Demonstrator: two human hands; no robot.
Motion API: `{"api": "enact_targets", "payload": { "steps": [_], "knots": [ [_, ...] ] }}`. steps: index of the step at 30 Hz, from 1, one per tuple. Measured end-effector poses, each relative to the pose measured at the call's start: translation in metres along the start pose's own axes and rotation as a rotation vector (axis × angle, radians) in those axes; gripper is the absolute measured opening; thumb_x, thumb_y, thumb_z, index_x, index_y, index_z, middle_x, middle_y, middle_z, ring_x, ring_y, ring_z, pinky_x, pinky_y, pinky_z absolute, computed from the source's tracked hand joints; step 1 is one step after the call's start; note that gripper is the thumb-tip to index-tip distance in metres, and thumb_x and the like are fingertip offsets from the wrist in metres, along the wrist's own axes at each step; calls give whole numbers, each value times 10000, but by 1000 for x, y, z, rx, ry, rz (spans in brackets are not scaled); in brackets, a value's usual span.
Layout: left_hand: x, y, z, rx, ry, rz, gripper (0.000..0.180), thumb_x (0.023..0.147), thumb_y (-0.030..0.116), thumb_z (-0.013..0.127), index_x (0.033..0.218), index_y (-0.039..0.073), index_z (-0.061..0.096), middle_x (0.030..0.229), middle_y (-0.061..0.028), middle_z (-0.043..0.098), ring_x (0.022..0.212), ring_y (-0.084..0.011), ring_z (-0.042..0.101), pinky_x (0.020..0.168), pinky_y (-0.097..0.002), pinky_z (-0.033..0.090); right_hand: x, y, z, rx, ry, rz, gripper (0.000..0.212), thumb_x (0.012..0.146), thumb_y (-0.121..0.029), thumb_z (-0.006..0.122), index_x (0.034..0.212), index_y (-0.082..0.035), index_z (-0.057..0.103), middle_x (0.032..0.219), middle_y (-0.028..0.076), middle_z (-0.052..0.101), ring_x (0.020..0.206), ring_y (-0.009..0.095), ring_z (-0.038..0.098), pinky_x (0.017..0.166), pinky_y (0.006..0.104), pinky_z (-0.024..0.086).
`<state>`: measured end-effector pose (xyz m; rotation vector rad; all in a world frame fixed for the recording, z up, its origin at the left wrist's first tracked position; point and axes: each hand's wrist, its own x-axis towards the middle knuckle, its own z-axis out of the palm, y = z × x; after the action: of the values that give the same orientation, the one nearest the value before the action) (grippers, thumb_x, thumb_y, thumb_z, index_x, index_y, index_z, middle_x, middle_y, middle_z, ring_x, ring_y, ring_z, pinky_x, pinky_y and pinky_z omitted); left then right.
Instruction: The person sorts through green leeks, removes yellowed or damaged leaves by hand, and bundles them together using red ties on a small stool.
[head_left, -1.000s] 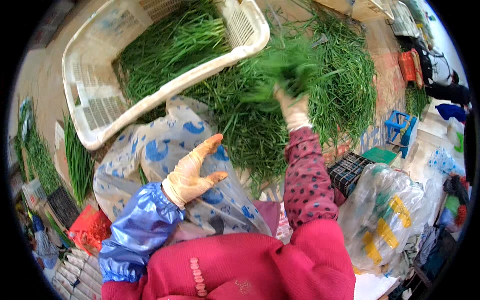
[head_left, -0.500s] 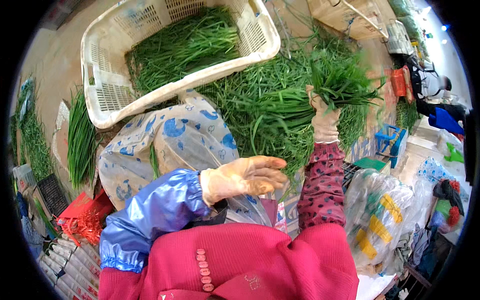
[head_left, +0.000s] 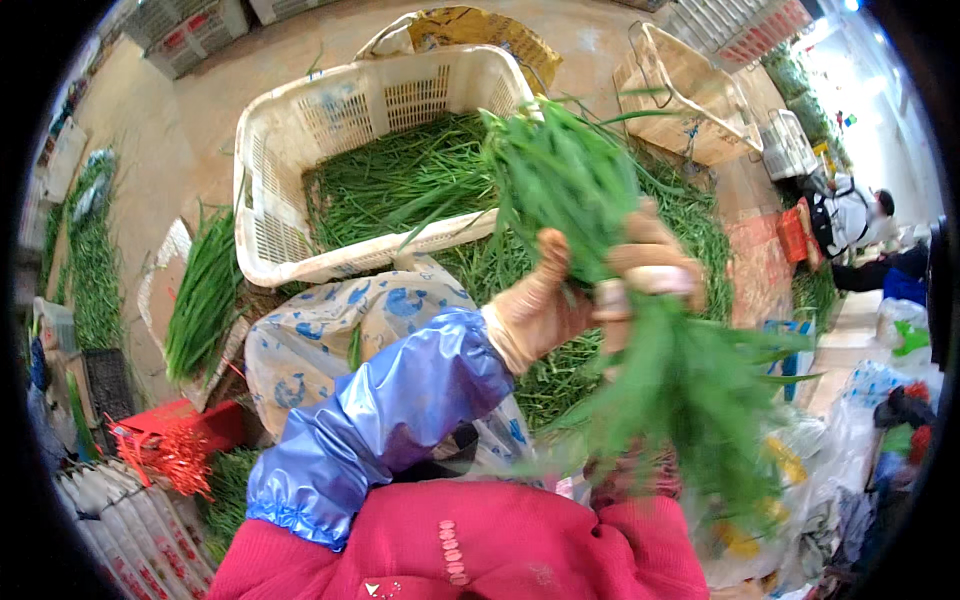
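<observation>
A bunch of long green chives (head_left: 570,175) is held up in front of me, its leaves fanning out above and drooping below, blurred by motion. My right hand (head_left: 650,268), in a tan stained glove, grips it round the middle. On its left side my left hand (head_left: 545,312), gloved alike, presses against the bunch with the thumb raised and the fingers mostly hidden behind leaves. A blue shiny sleeve (head_left: 400,390) covers my left forearm. Under the hands lies a heap of loose chives (head_left: 575,385). Beyond stands a white plastic crate (head_left: 268,225) holding more chives (head_left: 400,170).
A patterned plastic sheet (head_left: 300,345) covers my lap. To the left lie a pile of chives (head_left: 205,300) and a red box (head_left: 210,425) with red ties (head_left: 165,458). Far right are a tan crate (head_left: 690,110) and a person (head_left: 860,220); clear plastic bags (head_left: 810,440) lie nearer.
My right hand has drawn the chives from the heap toward the middle. The left hand, spread and empty before, now meets the bunch. The view has shifted, showing more floor behind the crate.
</observation>
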<state>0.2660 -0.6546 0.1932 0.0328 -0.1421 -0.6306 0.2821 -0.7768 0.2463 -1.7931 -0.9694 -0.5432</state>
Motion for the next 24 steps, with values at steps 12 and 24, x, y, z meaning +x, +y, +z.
{"api": "enact_targets", "payload": {
  "steps": [12,24],
  "knots": [
    [-96,39,-63,-91,363,-134,597,893,260,627,1371,-10,392,979,-94,603,855,-194,578,763,-289,517,-65,-46,63,648,-510,200,418,778,-112,702,1169,-65,562,1214,159,590,1230,357,494,1067,517,305],
    [-88,57,-22,882,545,-432,272,779,155,634,980,-22,589,694,-99,609,563,-160,562,516,-276,464,-143,10,133,1592,343,1047,732,776,-608,669,1245,-67,517,1026,56,619,875,167,607,743,318,521]
  ]
}}
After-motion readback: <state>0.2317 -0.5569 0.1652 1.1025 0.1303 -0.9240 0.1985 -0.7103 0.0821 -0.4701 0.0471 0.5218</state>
